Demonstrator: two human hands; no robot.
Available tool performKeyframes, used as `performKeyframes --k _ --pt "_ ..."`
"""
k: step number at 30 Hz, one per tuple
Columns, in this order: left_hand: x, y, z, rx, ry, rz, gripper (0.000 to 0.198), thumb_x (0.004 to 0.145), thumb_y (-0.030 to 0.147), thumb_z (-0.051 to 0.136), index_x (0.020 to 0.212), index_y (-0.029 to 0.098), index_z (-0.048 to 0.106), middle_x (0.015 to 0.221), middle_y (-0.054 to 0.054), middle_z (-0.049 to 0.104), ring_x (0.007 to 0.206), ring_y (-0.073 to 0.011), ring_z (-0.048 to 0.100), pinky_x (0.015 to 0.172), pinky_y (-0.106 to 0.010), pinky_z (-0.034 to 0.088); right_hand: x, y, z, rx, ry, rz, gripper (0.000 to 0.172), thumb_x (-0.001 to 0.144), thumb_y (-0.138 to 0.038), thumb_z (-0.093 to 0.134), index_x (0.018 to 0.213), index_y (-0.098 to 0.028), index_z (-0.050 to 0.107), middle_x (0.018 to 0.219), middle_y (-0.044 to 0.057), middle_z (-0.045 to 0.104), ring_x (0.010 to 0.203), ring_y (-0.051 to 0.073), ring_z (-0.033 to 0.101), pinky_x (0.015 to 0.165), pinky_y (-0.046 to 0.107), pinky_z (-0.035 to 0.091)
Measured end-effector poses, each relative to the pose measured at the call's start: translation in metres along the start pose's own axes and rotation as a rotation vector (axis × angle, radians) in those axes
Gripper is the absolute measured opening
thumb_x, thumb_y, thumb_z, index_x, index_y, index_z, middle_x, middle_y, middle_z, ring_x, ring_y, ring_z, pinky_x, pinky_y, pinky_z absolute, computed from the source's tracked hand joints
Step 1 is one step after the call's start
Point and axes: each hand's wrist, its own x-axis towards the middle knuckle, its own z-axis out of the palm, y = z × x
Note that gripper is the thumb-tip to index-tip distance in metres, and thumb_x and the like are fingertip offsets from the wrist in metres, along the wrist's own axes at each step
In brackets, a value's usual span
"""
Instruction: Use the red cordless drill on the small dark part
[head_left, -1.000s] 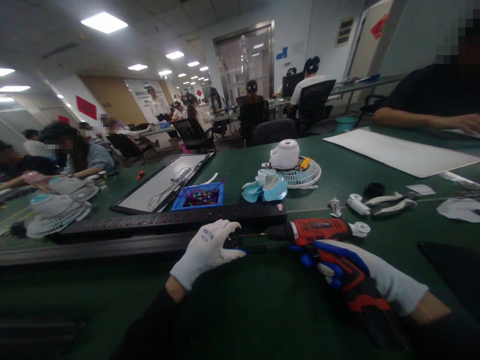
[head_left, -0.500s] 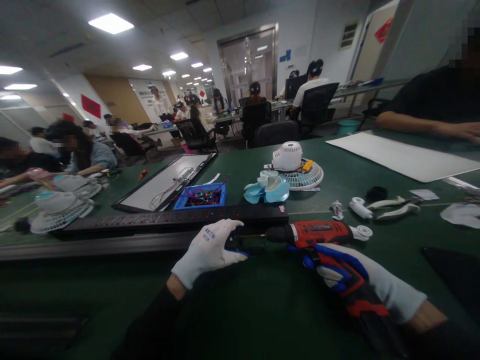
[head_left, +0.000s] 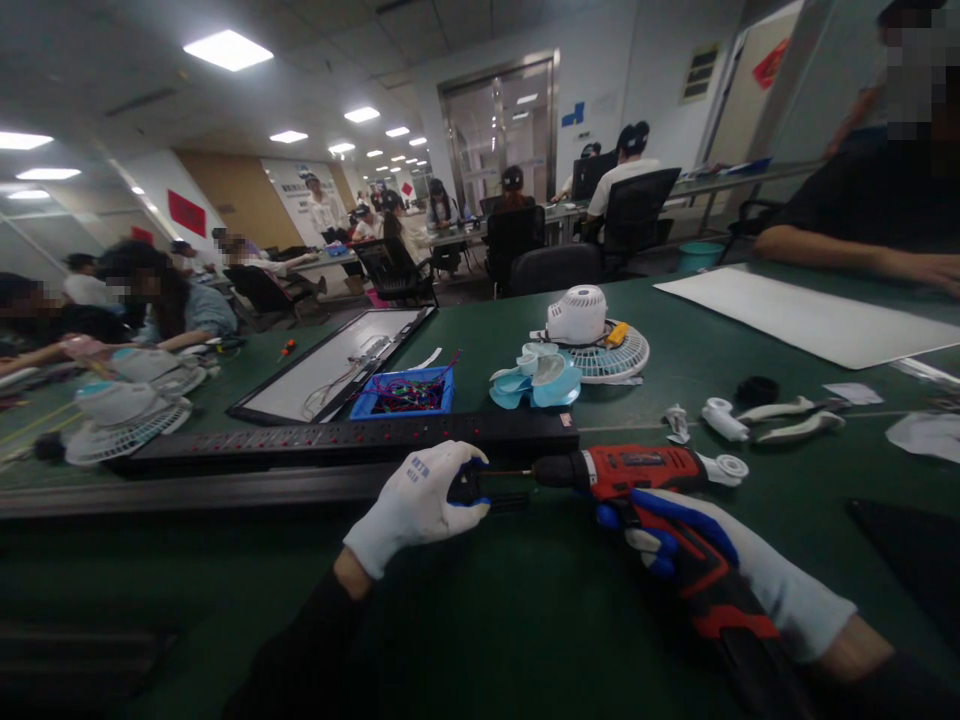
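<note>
My left hand [head_left: 420,500], in a white glove with blue on the inner side, is closed round the right end of a long black bar [head_left: 225,492] lying on the green table. A dark end piece [head_left: 466,487] shows between thumb and fingers. My right hand [head_left: 720,530], gloved alike, grips the handle of a red and black power drill [head_left: 637,468]. The drill lies level, its long thin bit [head_left: 510,473] pointing left at the bar's end. Whether the tip sits in a screw cannot be made out.
Behind the bar runs a black strip of red-marked sockets [head_left: 360,433]. Beyond are a blue tray [head_left: 454,395] of wires, blue fan blades [head_left: 536,377] and a white fan [head_left: 577,315]. Pliers [head_left: 795,420] lie right. A co-worker's forearm [head_left: 847,250] rests beside a white panel [head_left: 810,315].
The fingers of my left hand have drawn in a little closer round the bar's end. My right hand and the drill have barely moved. The whole view has shifted slightly.
</note>
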Motion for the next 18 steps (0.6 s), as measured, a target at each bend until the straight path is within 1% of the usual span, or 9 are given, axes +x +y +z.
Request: performKeyframes --k 2,4,7,14,16,18 --pt "0.0 -0.002 0.001 0.01 -0.001 -0.004 0.045 0.084 0.043 0.075 0.121 0.024 0.059 0.112 -0.006 0.068 0.099 -0.0244 0.068 0.087 -0.037 0.055 0.004 0.002 -0.004 0.01 -0.073 0.027 0.029 0.071 -0.032 0.089 0.086 -0.01 0.078 0.054 0.002 0.068 0.045 0.01 0.059 0.043 0.017 0.051" --pt "0.001 -0.004 0.002 0.025 -0.006 -0.009 0.045 0.084 0.045 0.076 0.119 0.024 0.059 0.11 -0.005 0.068 0.098 -0.0244 0.068 0.085 -0.037 0.055 0.005 0.002 -0.004 0.011 -0.118 0.059 0.037 0.066 -0.035 0.092 0.084 -0.007 0.077 0.048 0.0 0.062 0.041 0.007 0.054 0.04 0.015 0.047" --pt "0.0 -0.004 0.003 0.042 -0.001 -0.006 0.04 0.085 0.04 0.075 0.118 0.024 0.059 0.109 -0.005 0.068 0.097 -0.0238 0.067 0.085 -0.037 0.054 0.005 0.0 -0.003 0.033 -0.142 0.1 0.039 0.068 -0.035 0.091 0.086 -0.005 0.077 0.05 0.0 0.062 0.04 0.006 0.054 0.041 0.014 0.045" --pt "-0.001 -0.004 0.002 0.034 -0.009 -0.01 0.041 0.084 0.038 0.076 0.118 0.024 0.058 0.11 -0.005 0.067 0.096 -0.0237 0.067 0.085 -0.037 0.054 0.008 0.0 -0.015 0.112 -0.208 0.156 0.031 0.079 -0.031 0.082 0.093 -0.004 0.075 0.057 0.002 0.064 0.045 0.008 0.058 0.042 0.014 0.047" --pt "-0.002 -0.004 0.002 0.027 -0.006 -0.009 0.044 0.084 0.038 0.076 0.122 0.025 0.057 0.114 -0.006 0.067 0.099 -0.0245 0.067 0.088 -0.038 0.054 0.009 0.002 -0.017 0.12 -0.223 0.157 0.031 0.08 -0.03 0.082 0.094 -0.004 0.074 0.056 0.002 0.064 0.044 0.008 0.058 0.042 0.014 0.047" --pt "-0.002 -0.005 0.003 0.019 0.001 -0.004 0.051 0.084 0.038 0.076 0.129 0.025 0.055 0.12 -0.007 0.067 0.106 -0.0259 0.067 0.093 -0.04 0.054 0.01 0.002 -0.016 0.126 -0.234 0.154 0.033 0.079 -0.029 0.083 0.095 -0.002 0.075 0.054 0.0 0.061 0.042 0.006 0.054 0.04 0.013 0.045"
